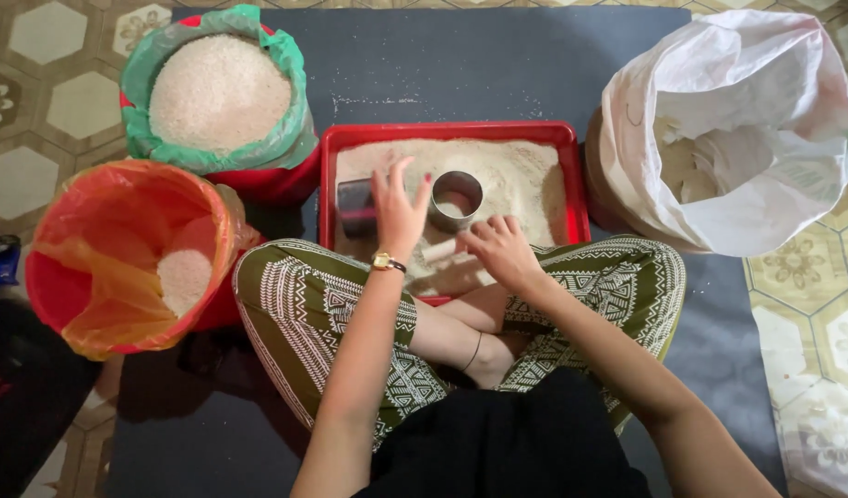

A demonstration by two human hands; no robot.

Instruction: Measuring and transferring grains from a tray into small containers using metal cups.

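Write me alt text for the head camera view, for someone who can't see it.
A person sitting cross-legged spreads their left hand and right hand over a red tray of pale grain holding a metal ring. A green-lined bucket and an orange-lined bucket of grain stand left, a white sack right.

We see our own body from above, seated cross-legged. Our arms are bare from the shoulder down, with no sleeves. On our left wrist sits a small gold-coloured wristwatch (383, 262) with a square pale face and a dark strap. The fingernails of our left hand (398, 212) are painted dark red; those of our right hand (500, 247) are hard to make out. We wear a plain black top (507, 443) that covers our lap area at the bottom of the view. Our loose trousers (299, 309) are olive green, printed all over with white geometric bands of zigzags, triangles and stripes. A thin dark anklet (475, 351) circles one bare ankle where our legs cross.
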